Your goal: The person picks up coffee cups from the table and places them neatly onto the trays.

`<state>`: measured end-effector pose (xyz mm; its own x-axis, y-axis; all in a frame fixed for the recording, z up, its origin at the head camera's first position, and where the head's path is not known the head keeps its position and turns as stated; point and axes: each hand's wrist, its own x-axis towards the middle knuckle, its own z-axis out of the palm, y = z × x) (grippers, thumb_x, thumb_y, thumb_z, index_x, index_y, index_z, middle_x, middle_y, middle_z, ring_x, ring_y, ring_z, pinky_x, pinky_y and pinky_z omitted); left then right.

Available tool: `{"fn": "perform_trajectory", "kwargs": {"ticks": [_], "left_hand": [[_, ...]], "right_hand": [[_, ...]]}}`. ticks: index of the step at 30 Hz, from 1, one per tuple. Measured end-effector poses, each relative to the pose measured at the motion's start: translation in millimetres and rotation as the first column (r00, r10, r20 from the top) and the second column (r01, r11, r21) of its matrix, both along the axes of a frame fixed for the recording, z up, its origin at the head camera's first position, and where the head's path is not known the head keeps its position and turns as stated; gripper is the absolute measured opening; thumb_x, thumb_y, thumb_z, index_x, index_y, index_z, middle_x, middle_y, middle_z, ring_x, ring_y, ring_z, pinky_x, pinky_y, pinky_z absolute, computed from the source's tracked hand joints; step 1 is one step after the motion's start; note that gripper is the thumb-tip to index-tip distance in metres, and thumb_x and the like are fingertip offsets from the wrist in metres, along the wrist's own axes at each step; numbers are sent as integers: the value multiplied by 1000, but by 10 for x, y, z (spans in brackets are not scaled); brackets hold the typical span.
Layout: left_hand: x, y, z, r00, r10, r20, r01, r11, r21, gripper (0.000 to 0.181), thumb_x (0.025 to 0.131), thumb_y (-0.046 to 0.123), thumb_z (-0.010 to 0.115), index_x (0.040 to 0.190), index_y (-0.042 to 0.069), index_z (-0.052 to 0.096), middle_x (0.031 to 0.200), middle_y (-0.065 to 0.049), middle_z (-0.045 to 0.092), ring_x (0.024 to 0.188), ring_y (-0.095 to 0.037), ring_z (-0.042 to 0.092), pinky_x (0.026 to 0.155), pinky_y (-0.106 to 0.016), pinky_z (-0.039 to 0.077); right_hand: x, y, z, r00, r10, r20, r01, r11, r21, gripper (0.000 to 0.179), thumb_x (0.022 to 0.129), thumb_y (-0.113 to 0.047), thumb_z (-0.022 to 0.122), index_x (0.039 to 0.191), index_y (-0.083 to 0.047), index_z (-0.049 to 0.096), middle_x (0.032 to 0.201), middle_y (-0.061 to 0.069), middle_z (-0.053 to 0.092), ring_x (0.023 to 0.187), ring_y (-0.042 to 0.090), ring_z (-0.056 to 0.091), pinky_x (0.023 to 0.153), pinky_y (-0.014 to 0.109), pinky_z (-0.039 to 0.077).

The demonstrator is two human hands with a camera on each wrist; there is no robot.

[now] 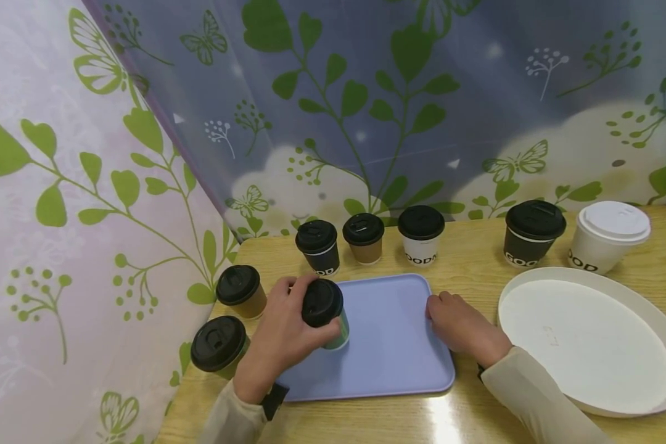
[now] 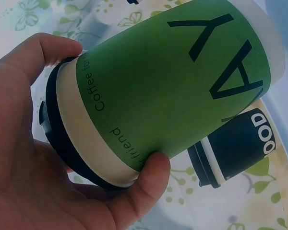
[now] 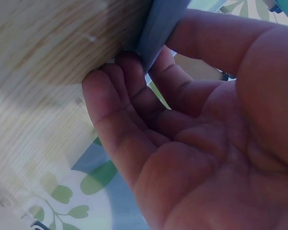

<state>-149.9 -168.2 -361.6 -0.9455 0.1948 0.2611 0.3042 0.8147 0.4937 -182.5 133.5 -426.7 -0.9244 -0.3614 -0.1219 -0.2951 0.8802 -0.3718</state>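
Note:
My left hand (image 1: 285, 330) grips a green paper coffee cup (image 2: 168, 81) round its black lid (image 1: 322, 302), fingers on one side and thumb on the other. In the head view the cup stands upright over the left part of a lavender rectangular tray (image 1: 385, 345). Dark letters and small print show on its green sleeve in the left wrist view. On the tray's right side, my right hand (image 1: 466, 327) pinches the rim, the thumb above and curled fingers at the edge. That rim (image 3: 161, 36) runs between thumb and fingers in the right wrist view.
Behind the tray stand lidded cups: a black one (image 1: 317, 246), a brown one (image 1: 363, 238) and a white one (image 1: 420, 235). Two more cups (image 1: 241, 291) (image 1: 220, 345) are left. At right, a black cup (image 1: 533, 233) and white cup (image 1: 607, 237) stand behind a round white tray (image 1: 588, 339).

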Motion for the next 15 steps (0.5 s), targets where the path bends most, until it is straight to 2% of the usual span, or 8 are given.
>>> {"fn": "perform_trajectory", "kwargs": {"ticks": [15], "left_hand": [[-110, 11, 12, 1000, 26, 10, -26, 1000, -3, 73, 76, 42, 79, 141, 16, 58, 126, -17, 52, 99, -29, 56, 79, -43, 53]], "right_hand": [[-2, 0, 4, 1000, -6, 11, 6, 1000, 2, 7, 101, -2, 57, 104, -1, 63, 96, 12, 57, 90, 28, 56, 83, 48, 52]]}}
